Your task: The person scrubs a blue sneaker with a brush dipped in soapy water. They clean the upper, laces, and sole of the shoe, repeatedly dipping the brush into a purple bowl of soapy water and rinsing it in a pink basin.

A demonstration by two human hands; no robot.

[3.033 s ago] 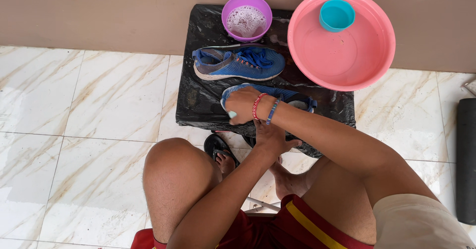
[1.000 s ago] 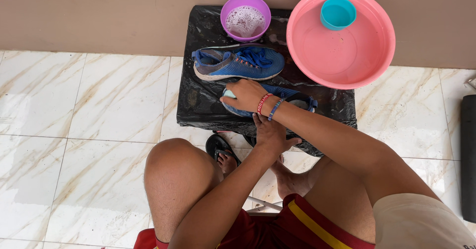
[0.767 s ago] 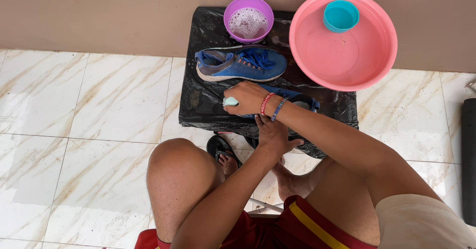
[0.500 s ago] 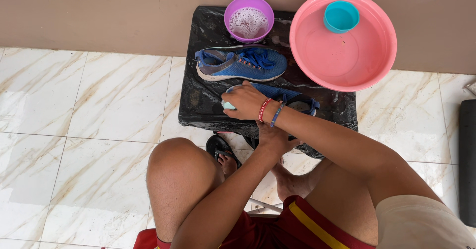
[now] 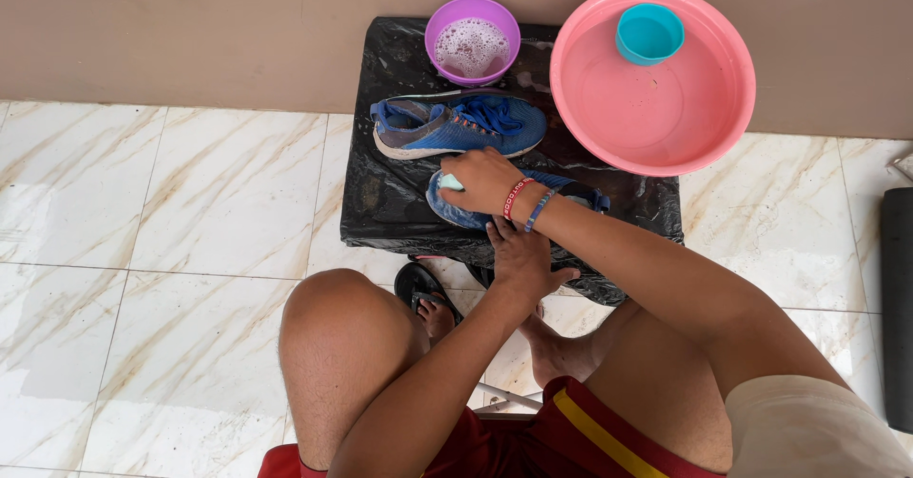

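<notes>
Marble-look floor tiles with tan veins run up to a plain beige wall, and against it I see a low stand wrapped in black plastic sheet. On that sheet sit a purple bowl of suds, a pink basin holding a teal cup, and a blue shoe on its side. Nearer me lies a second blue shoe; my right hand is clenched around a pale green scrubber pressed on it, while my left hand rests at the sheet's front edge, fingers loose, gripping nothing I can make out.
</notes>
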